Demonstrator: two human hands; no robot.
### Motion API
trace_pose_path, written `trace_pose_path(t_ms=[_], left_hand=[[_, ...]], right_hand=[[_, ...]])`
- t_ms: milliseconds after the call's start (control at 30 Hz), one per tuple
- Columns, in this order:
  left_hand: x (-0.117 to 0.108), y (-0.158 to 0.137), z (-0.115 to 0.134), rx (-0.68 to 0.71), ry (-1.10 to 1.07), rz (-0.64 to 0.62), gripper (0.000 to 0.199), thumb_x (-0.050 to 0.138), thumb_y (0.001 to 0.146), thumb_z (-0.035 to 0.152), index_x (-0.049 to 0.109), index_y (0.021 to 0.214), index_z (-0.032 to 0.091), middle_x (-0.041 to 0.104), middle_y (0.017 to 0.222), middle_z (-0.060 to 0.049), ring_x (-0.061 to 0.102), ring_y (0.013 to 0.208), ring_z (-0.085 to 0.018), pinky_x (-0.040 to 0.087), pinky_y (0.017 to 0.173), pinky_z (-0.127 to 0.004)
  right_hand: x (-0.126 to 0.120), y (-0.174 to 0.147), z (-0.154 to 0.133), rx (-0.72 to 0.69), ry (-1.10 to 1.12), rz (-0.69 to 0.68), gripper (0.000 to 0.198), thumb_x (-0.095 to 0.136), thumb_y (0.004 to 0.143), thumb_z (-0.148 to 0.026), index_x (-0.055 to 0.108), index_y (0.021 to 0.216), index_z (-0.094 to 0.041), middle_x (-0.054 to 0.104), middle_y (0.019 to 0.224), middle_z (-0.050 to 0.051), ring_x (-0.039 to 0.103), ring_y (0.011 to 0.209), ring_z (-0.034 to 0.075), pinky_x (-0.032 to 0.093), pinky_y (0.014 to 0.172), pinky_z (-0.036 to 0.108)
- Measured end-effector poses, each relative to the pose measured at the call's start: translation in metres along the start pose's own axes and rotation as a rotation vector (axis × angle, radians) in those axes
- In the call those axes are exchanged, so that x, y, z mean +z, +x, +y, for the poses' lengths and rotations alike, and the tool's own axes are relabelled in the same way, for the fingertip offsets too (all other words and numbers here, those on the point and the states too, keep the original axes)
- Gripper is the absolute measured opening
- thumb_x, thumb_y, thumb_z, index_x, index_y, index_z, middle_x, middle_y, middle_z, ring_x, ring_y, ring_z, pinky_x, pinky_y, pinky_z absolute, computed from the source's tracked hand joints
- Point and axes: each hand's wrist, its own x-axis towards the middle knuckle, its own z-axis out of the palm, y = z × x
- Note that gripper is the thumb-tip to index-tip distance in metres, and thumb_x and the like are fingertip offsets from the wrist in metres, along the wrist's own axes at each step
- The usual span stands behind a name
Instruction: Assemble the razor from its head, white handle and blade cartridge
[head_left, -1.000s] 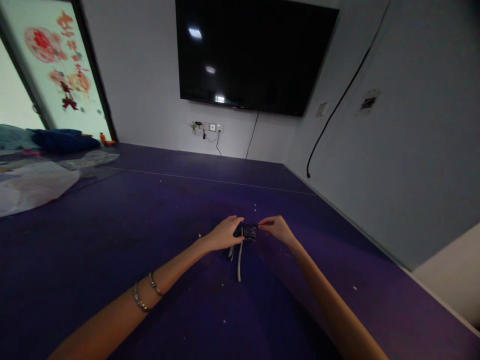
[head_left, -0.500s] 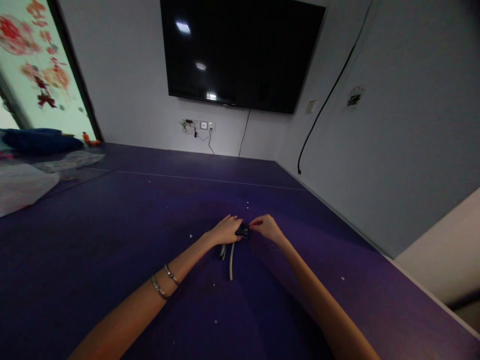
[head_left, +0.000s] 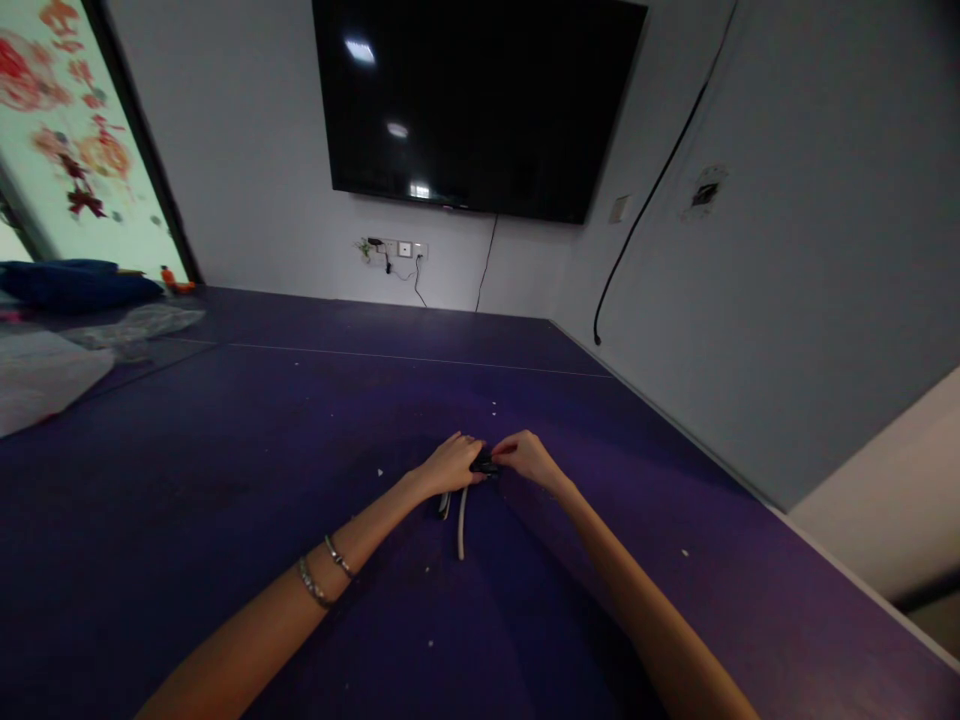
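On the purple floor, my left hand is closed around a small black object whose kind I cannot make out. Its dark end sticks out past the fingers on the right. My right hand is pinched at that end, with thumb and forefinger pressed together; whatever lies between them is too small to tell. A pale strip, like a short length of cable, runs toward me from under my left hand. Beside it shows a shorter piece, light and dark, partly covered by the palm.
A large black television hangs on the wall above sockets with cords. A black cable dangles along the right wall. Clear plastic sheeting and a dark blue cloth bundle lie at the left. Small white scraps dot the floor.
My right hand has moved slightly left, closer to my left hand and against the black object's end. My left hand keeps its hold. The view has shifted a little.
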Motion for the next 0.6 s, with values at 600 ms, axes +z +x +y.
trace_pose_path(t_ms=[600], left_hand=[[-0.004, -0.0005, 0.0031, 0.017, -0.023, -0.013, 0.036, 0.06, 0.075, 0.033, 0.055, 0.106, 0.014, 0.061, 0.106, -0.011, 0.055, 0.102, -0.023, 0.034, 0.095, -0.037]], right_hand=[[0.0014, -0.0032, 0.002, -0.095, -0.093, -0.041, 0.021, 0.054, 0.068, -0.012, 0.073, 0.074, -0.016, 0.071, 0.072, 0.005, 0.063, 0.065, 0.016, 0.046, 0.063, 0.024]])
